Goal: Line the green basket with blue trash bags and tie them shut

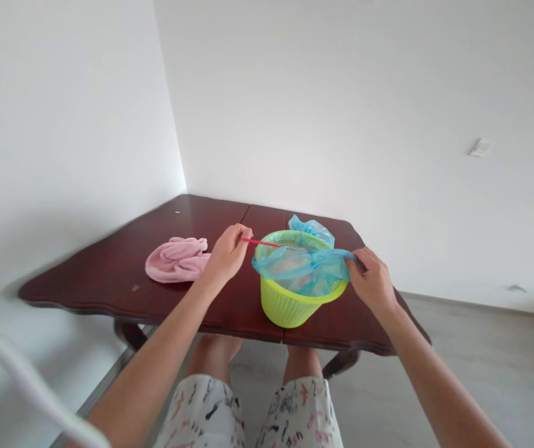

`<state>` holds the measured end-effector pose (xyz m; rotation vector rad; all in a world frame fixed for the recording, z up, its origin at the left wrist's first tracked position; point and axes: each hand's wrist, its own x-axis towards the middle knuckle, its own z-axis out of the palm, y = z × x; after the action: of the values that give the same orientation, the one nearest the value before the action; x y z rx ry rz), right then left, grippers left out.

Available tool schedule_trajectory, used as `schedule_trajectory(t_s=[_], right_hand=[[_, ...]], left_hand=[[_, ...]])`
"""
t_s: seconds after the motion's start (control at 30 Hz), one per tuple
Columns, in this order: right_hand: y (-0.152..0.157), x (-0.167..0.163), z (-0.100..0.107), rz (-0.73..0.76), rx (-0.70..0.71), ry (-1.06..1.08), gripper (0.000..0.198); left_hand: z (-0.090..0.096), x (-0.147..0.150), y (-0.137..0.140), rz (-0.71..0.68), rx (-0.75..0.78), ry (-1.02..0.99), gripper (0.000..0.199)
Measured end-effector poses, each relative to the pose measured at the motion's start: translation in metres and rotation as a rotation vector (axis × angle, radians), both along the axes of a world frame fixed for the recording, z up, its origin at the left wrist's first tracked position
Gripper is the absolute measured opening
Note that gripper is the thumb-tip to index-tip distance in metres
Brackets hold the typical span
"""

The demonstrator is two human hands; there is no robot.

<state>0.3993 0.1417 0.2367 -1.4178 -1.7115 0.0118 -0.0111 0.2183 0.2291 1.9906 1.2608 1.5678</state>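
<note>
A yellow-green plastic basket [290, 306] with mesh sides stands upright near the table's front edge. Across its top lies a thin, see-through blue plastic bag [307, 267]. My right hand [370, 274], at the basket's right, pinches one end of this bag. To the left of the basket, my left hand [232, 246] is closed on a thin red drawstring [262, 242], which runs taut to the bag over the rim. Part of the basket's opening is hidden under the bag.
A pink cloth [178, 260] lies crumpled left of my left hand. Behind the basket sits another blue plastic bag [311, 227]. The dark red-brown wooden table [122, 267] meets white walls at its back and left. A white curved bar [28, 389] crosses the lower left.
</note>
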Motion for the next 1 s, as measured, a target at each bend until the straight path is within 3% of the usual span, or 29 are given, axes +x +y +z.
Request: schedule_trajectory(t_s=[0.1, 0.17, 0.33, 0.53, 0.63, 0.77, 0.87, 1.0], right_hand=[[0.025, 0.024, 0.009, 0.013, -0.253, 0.125, 0.041], [0.047, 0.033, 0.017, 0.081, -0.355, 0.192, 0.042], [0.098, 0.030, 0.037, 0.118, -0.444, 0.346, 0.042], [0.130, 0.003, 0.065, 0.175, -0.288, 0.490, 0.034], [0.122, -0.008, 0.083, 0.270, -0.168, 0.540, 0.041], [0.090, -0.013, 0.100, 0.356, -0.078, 0.568, 0.055], [0.058, -0.012, 0.101, 0.358, -0.100, 0.534, 0.059], [0.012, -0.007, 0.091, 0.426, -0.248, 0.364, 0.070]], left_hand=[[0.013, -0.015, 0.030, -0.091, -0.336, 0.001, 0.067], [0.024, -0.014, 0.052, -0.168, -0.442, -0.052, 0.072], [0.050, 0.014, 0.096, -0.189, -0.436, -0.182, 0.068], [0.076, 0.043, 0.121, -0.201, -0.361, -0.318, 0.067], [0.092, 0.049, 0.123, -0.236, -0.334, -0.406, 0.068], [0.114, 0.049, 0.117, -0.302, -0.293, -0.539, 0.057], [0.126, 0.044, 0.103, -0.375, -0.235, -0.606, 0.053], [0.133, 0.031, 0.063, -0.536, -0.128, -0.561, 0.061]])
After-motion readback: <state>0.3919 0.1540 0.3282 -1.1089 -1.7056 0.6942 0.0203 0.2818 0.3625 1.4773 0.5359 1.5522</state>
